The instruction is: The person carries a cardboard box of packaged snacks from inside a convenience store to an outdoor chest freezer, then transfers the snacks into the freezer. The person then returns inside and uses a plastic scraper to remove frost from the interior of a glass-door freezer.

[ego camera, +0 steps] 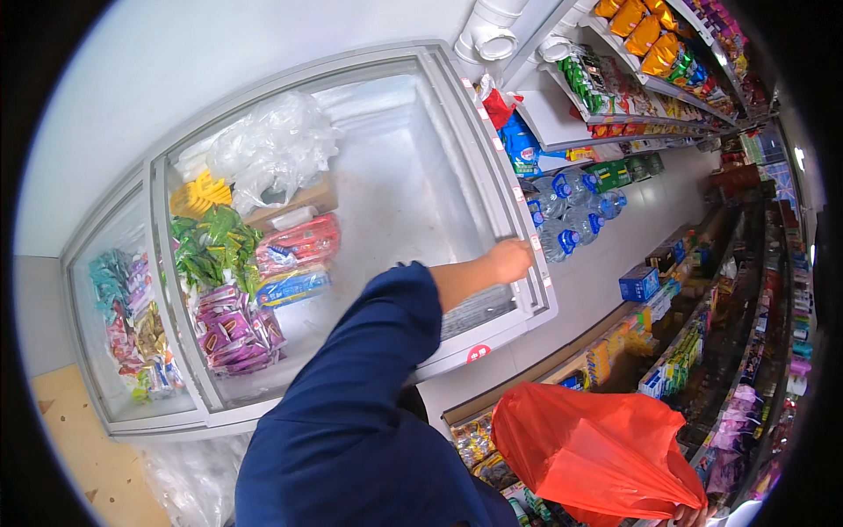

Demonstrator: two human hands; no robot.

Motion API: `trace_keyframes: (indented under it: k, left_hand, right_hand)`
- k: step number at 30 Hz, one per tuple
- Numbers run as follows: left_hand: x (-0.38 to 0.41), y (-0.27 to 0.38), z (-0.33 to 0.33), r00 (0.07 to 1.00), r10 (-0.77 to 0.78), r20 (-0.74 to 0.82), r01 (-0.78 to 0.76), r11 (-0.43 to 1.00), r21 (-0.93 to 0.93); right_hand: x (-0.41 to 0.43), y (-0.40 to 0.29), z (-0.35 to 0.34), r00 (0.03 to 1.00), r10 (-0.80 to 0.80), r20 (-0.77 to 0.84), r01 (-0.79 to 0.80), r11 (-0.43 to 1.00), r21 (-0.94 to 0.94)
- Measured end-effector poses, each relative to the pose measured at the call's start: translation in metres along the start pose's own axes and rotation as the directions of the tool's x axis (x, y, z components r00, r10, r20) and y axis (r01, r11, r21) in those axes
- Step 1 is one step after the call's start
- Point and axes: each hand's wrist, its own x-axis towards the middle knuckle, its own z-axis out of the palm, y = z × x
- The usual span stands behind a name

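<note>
My left hand (pixel 512 261) is closed on the right-hand frame of a chest freezer (pixel 454 351), its blue-sleeved arm stretched across the freezer's front edge. Its fingertips are hidden. At the lower right, my right hand (pixel 693 515) grips the gathered end of a red plastic bag (pixel 593 451); the picture's edge cuts this hand off. Inside the freezer, purple ice-cream packets (pixel 237 332) and green packets (pixel 220 244) are piled to the left. Beside them lie red packs (pixel 306 242) and a blue-and-yellow pack (pixel 294 287). Crumpled clear plastic (pixel 280 145) covers the back corner, above a yellow item (pixel 204 194).
Large water bottles (pixel 573 211) with blue caps stand on the floor beyond the freezer. Snack shelves (pixel 658 109) rise behind them. A long stocked shelf (pixel 678 349) runs along the right. White pipes (pixel 495 43) reach down near the freezer's back corner.
</note>
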Motion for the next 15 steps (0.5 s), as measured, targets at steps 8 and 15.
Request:
trace_keyframes:
  k: [8, 15]
  left_hand:
    - [-0.148, 0.009, -0.092, 0.991, 0.028, 0.132, -0.023, 0.999, -0.039]
    - [-0.317, 0.028, -0.170, 0.980, -0.141, 0.139, 0.142, 0.990, 0.002]
  right_hand:
    - [-0.008, -0.013, 0.031, 0.993, -0.019, 0.116, 0.006, 0.994, 0.109]
    - [-0.045, -0.011, 0.084, 0.952, 0.027, 0.304, -0.100, 0.969, 0.228]
